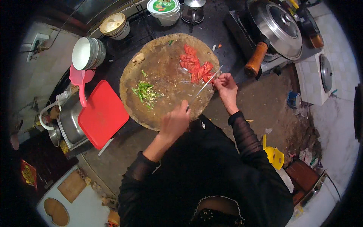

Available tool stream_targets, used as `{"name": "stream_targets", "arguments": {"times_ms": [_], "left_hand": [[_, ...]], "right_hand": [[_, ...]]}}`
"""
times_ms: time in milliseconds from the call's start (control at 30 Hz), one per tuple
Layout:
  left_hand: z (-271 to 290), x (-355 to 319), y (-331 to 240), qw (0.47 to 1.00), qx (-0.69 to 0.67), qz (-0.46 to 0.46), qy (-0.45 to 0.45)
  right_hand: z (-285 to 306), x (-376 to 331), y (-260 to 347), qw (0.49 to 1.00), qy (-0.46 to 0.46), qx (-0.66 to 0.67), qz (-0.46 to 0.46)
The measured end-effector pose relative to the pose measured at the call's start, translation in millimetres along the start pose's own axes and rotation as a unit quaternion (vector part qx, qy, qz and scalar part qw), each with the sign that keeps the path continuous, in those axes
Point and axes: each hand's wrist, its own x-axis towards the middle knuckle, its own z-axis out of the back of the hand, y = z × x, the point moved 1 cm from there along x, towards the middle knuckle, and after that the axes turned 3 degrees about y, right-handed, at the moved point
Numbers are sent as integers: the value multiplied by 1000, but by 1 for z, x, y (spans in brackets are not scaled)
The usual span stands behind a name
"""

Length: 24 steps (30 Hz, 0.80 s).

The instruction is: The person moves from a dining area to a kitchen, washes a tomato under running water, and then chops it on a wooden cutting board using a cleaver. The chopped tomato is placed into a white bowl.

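Observation:
My left hand (175, 120) is closed around the handle of a knife (204, 86). The blade slants up and to the right over the edge of a round wooden chopping board (159, 56). Cut red tomato pieces (193, 65) lie at the board's upper right, under and beside the blade tip. Just right of the blade, my right hand (226, 89) has its fingers curled together close to the tomato; what is in them is hidden. Chopped green onion and pale minced bits (145, 92) sit at the left. A small tan lump (138, 58), perhaps ginger, rests near the board's upper-left rim.
A red rectangular board (103, 115) overlaps the metal sink (72, 118) at left, with a pink ladle (82, 85) beside it. Stacked bowls (84, 53) and a white lidded tub (164, 13) stand behind. A lidded pan (278, 28) sits on the stove, its wooden handle (257, 56) pointing inward.

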Motion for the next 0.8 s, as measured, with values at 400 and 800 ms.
{"name": "stream_targets", "arguments": {"times_ms": [400,800], "left_hand": [[65,49,21,994,21,99,-28],[70,32,31,995,87,51,-9]], "right_hand": [[-18,17,15,987,84,-139,11],[-1,35,5,980,69,-176,63]]}}
